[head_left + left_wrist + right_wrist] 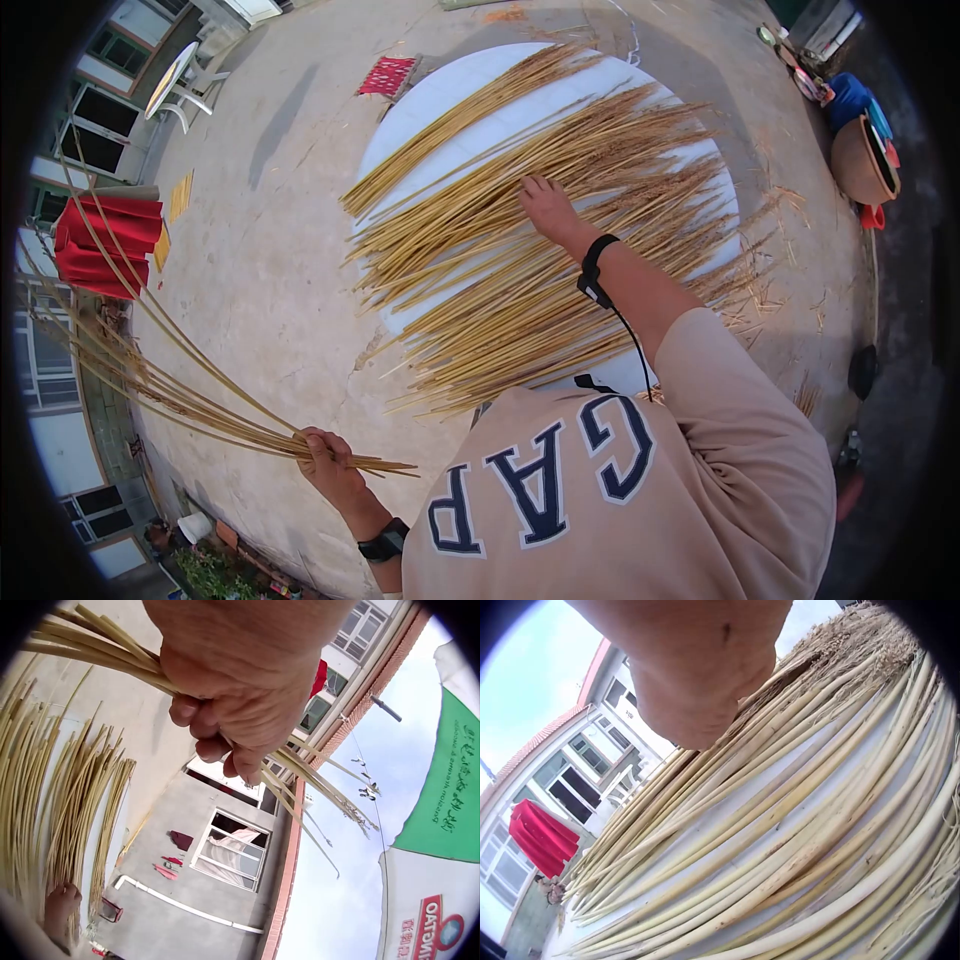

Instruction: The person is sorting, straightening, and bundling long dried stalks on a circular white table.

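The left hand (335, 470) grips a small bundle of long stalks (215, 425), held off to the left of the table; in the left wrist view the fingers of this hand (225, 712) are curled round the stalks (97, 652). On the round white table (400, 150) lie many yellow stalks (450, 225) with brown feathery ends, in loose rows. The right hand (550, 212) rests on the middle row, its fingertips among the stalks. In the right wrist view that hand (697, 682) covers part of the stalks (780, 847), and its fingers are mostly hidden.
A red cloth (108, 245) hangs at the left, near a white chair (185, 85). Beyond the table's far edge is a small stool with a red woven seat (387, 76). A brown pot (862, 165) and blue containers (850, 100) stand at the right. Loose straw lies on the ground.
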### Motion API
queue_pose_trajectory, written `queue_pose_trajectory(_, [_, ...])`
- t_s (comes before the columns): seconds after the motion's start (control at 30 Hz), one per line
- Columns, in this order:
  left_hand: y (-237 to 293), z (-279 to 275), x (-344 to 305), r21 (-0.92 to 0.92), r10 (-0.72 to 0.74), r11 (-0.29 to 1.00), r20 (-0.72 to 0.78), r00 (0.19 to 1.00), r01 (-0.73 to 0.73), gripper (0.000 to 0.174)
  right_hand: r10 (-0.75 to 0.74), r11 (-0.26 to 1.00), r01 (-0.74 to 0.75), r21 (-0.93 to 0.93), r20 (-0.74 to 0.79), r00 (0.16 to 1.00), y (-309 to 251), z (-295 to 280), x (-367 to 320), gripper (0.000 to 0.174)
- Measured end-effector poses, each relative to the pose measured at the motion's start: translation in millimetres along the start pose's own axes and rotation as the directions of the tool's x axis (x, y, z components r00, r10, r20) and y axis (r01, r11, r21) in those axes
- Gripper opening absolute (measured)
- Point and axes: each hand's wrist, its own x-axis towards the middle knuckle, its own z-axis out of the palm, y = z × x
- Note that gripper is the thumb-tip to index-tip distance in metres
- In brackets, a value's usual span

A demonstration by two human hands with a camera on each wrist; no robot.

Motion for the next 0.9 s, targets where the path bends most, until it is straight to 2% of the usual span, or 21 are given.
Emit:
queue_pose_trajectory(0.03, [-1.7, 2.9, -1.0, 0.032, -0.01, 0.999, -0.023, 1.0, 0.011, 0.014, -0.068, 0.996, 0.06, -0.059, -0.148, 0.987, 2.3, 2.6, 2.1, 0.023])
queue_pose_trajectory(0.07, [-3.1, 4.5, -1.7, 0.064, -0.019, 0.998, -0.047, 0.999, 0.022, 0.014, -0.069, 0.996, 0.062, -0.057, -0.148, 0.986, 4.2, 5.3, 4.5, 0.023])
queue_pose_trajectory(0.13, [-7.9, 1.1, -2.8, 0.093, -0.04, 0.995, -0.073, 0.997, 0.047, 0.013, 0.008, 1.0, -0.005, -0.03, 0.092, 0.996, 5.8, 11.0, 8.6, 0.027])
queue_pose_trajectory(0.27, [-9.8, -2.9, -5.4, 0.175, -0.096, 0.978, -0.081, 0.992, 0.109, 0.012, 0.032, 0.999, -0.032, -0.001, 0.001, 0.999, 4.1, 15.2, 2.3, 0.028])
queue_pose_trajectory(0.37, [-10.2, -1.0, -6.4, 0.256, -0.127, 0.957, -0.043, 0.991, 0.134, 0.011, 0.01, 1.0, -0.012, 0.027, 0.079, 0.997, 5.3, 9.9, -4.2, 0.029])
queue_pose_trajectory(0.43, [-10.5, 4.1, -6.0, 0.278, -0.123, 0.953, -0.013, 0.992, 0.121, 0.012, -0.023, 1.0, 0.019, 0.016, 0.24, 0.97, 7.8, 6.6, -7.1, 0.029])
queue_pose_trajectory(0.47, [-10.7, 7.0, -5.4, 0.301, -0.118, 0.948, 0.018, 0.993, 0.107, 0.012, -0.024, 1.0, 0.021, 0.016, 0.24, 0.971, 10.3, 5.6, -10.1, 0.029])
queue_pose_trajectory(0.53, [-11.8, 11.9, -4.4, 0.297, -0.124, 0.949, 0.035, 0.992, 0.108, 0.012, -0.067, 0.996, 0.063, 0.058, 0.074, 0.995, 15.5, 2.7, -18.2, 0.022])
queue_pose_trajectory(0.57, [-12.9, 13.9, -3.4, 0.292, -0.132, 0.95, 0.052, 0.99, 0.111, 0.011, -0.07, 0.996, 0.066, 0.054, 0.073, 0.995, 17.1, -8.8, -21.0, 0.022])
queue_pose_trajectory(0.63, [-17.3, 16.6, 1.0, 0.28, -0.152, 0.951, 0.067, 0.986, 0.128, 0.012, -0.106, 0.967, 0.08, 0.241, 0.095, 0.99, 18.0, -56.4, -28.0, 0.012])
queue_pose_trajectory(0.7, [-21.6, 21.0, 6.1, 0.266, -0.173, 0.953, 0.084, 0.981, 0.145, 0.013, -0.113, 0.956, 0.089, 0.279, 0.071, 0.991, 23.2, -82.8, -40.1, 0.007])
queue_pose_trajectory(0.77, [-25.0, 27.8, 11.0, 0.31, -0.194, 0.94, 0.147, 0.97, 0.141, 0.014, -0.116, 0.944, 0.095, 0.316, 0.049, 0.992, 29.8, -103.4, -53.5, 0.009])
queue_pose_trajectory(0.83, [-28.9, 34.9, 15.6, 0.332, -0.216, 0.932, 0.187, 0.958, 0.145, 0.015, -0.182, 0.93, 0.122, 0.347, 0.145, 0.973, 34.9, -120.5, -65.8, 0.021])
queue_pose_trajectory(0.87, [-31.1, 39.6, 17.9, 0.36, -0.237, 0.921, 0.223, 0.946, 0.146, 0.016, -0.178, 0.933, 0.119, 0.338, 0.148, 0.973, 35.6, -128.9, -70.8, 0.021])
queue_pose_trajectory(0.9, [-33.3, 45.9, 19.8, 0.354, -0.239, 0.923, 0.227, 0.944, 0.149, 0.016, -0.188, 0.943, 0.115, 0.314, 0.213, 0.959, 35.8, -136.8, -76.0, 0.023])
